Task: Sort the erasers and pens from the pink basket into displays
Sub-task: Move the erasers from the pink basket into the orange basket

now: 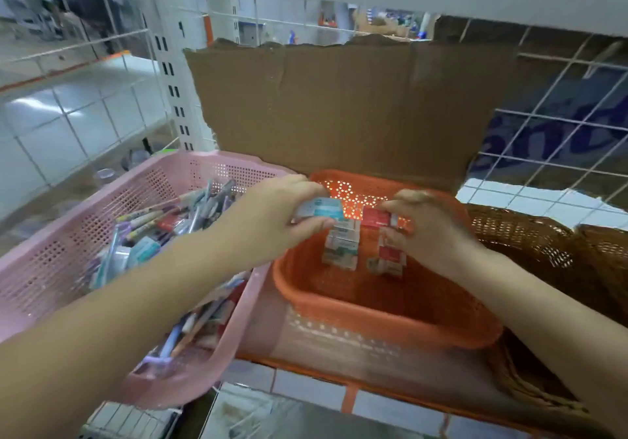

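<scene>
Pinching one teal eraser (pixel 321 208), left grip (pixel 272 221); one red eraser (pixel 375 218), right grip (pixel 428 231); over one orange basket (pixel 373 319).

— You had three baskets: one pink basket (pixel 51 268), one orange basket (pixel 373 323), one brown basket (pixel 530 235).
— And you held up two erasers: one teal eraser (pixel 321 208), one red eraser (pixel 375 218). The pens (pixel 153 218) were past counting.

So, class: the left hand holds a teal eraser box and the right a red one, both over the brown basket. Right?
Not quite: the head view shows both over the orange basket. The left hand does hold a teal eraser box, the right hand a red eraser box.
</scene>
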